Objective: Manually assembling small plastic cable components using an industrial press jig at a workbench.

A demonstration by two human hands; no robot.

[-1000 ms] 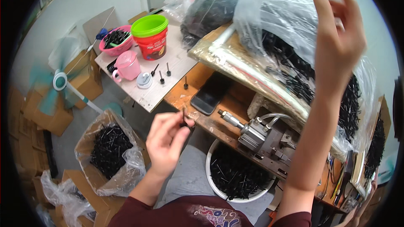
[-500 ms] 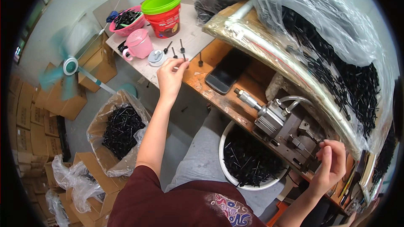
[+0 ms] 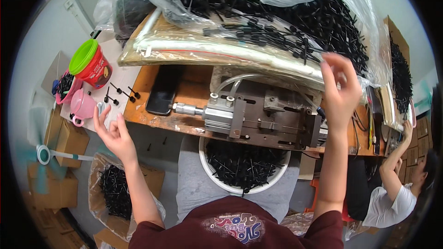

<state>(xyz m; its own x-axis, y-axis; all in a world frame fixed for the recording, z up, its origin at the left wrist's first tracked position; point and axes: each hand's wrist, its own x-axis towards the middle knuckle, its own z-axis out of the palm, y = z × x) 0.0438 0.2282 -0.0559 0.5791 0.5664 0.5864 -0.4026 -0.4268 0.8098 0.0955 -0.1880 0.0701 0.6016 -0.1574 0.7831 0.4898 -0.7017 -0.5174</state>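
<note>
My left hand point(image 3: 114, 134) is held over the near edge of the bench at the left, open, fingers apart, with nothing in it. Just beyond it, several black stemmed parts point(image 3: 134, 93) with round knobs stand or lean on the pale tabletop. My right hand point(image 3: 342, 85) is raised at the front rim of the plastic-lined tray point(image 3: 230, 54), close to a heap of similar black parts point(image 3: 332, 23). Its fingers are bent and their tips blurred, so I cannot tell whether they hold anything. Between my hands sits a metal clamping fixture point(image 3: 258, 122) with an air cylinder point(image 3: 218, 119).
A black phone point(image 3: 161, 93) lies left of the fixture. Farther left are a red bucket point(image 3: 98, 71) with a green rim and a pink cup point(image 3: 83, 105). A white basket point(image 3: 204, 168) of black parts rests at my lap. Another person point(image 3: 392, 198) works at the right.
My view has turned right. My left hand has opened and drawn back from the black part it pinched on the tabletop. My right hand has gone from the fixture's end up to the tray rim.
</note>
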